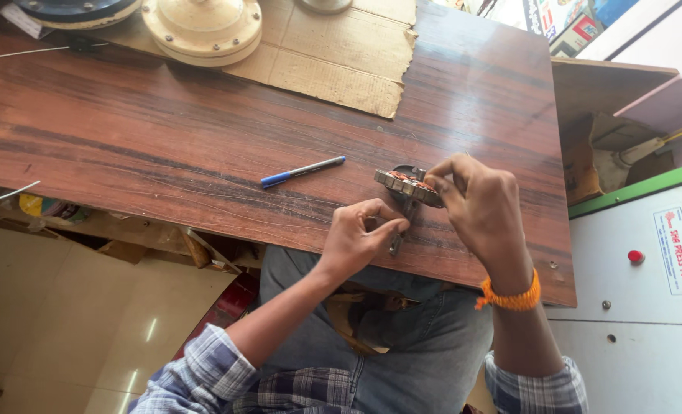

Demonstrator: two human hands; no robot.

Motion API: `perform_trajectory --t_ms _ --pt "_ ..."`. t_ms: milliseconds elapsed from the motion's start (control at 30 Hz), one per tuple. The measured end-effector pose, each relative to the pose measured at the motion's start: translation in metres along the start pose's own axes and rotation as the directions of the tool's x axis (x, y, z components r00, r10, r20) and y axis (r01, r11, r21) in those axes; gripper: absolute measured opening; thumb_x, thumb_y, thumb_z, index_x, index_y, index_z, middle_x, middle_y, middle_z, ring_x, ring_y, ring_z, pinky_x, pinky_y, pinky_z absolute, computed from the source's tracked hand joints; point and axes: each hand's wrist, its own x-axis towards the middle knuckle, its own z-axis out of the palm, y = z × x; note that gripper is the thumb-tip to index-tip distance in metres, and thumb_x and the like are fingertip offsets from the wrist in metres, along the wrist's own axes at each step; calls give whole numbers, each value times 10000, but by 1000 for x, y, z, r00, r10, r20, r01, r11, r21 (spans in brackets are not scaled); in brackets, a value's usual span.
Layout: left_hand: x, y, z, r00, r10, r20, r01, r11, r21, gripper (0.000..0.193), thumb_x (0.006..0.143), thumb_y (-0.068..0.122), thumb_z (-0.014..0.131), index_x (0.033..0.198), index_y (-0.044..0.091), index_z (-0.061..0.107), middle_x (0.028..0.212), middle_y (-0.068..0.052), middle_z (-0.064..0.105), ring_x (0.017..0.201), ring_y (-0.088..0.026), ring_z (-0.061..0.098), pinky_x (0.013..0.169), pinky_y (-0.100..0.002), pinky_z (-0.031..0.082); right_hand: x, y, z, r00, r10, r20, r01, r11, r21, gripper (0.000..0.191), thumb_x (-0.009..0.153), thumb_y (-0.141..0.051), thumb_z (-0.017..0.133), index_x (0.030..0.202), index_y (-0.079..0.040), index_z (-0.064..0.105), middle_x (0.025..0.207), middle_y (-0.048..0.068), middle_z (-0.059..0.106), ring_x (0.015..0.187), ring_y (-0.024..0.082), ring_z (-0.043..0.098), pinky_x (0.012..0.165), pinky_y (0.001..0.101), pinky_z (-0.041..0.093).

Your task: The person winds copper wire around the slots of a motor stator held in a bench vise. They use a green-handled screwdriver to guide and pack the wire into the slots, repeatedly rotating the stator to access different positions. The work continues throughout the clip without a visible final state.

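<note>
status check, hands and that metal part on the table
Left hand pinching the shaft. Right hand gripping the stator at the table edge. Pen lies apart, left of it.

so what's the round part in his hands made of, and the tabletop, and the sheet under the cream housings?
Round part: looks like stacked steel plates, dull grey edge, with reddish windings on top, probably copper. Tabletop: glossy wood-grain surface, likely laminate, judging by the sheen and fine scratches. Sheet: brown cardboard, matte, with torn, ragged edges. Left hand and right hand both grip the part.

rolled-up blue-and-white plaid sleeves (203,372), grey-blue jeans (425,345), orange thread band (512,299) on right wrist
</note>
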Motion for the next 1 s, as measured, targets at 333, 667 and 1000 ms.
perform_trajectory --t_ms 333,667,1000 --pt "16 0 18 983 -43 -177 44 999 1 159 869 186 763 854 30 734 745 -58 755 676 -104 714 623 -295 558 40 70 18 967 206 148 -177 966 -190 149 886 -164 756 973 -49 790 713 124 692 622 145 626 595 366 482" --pt "40 26 -22 497 836 231 -784 319 533 579 867 149 700 1404 217 496 1089 -28 748 988 -191 694 917 -352 552 2 115 -17 911 408 53 -396 905 -153 162 933 -151 744 1032 -29 782 767 82 721 656 120 594 594 334 469" --pt "81 20 -29 695 497 519 -713 571 408 975 873 223 798 1628 332 191 1003 27 750 901 -158 699 859 -319 622 -38 43 -73 927 326 188 -362 909 209 85 919 -46 707 965 19 736 766 -5 678 708 61 569 599 283 484"
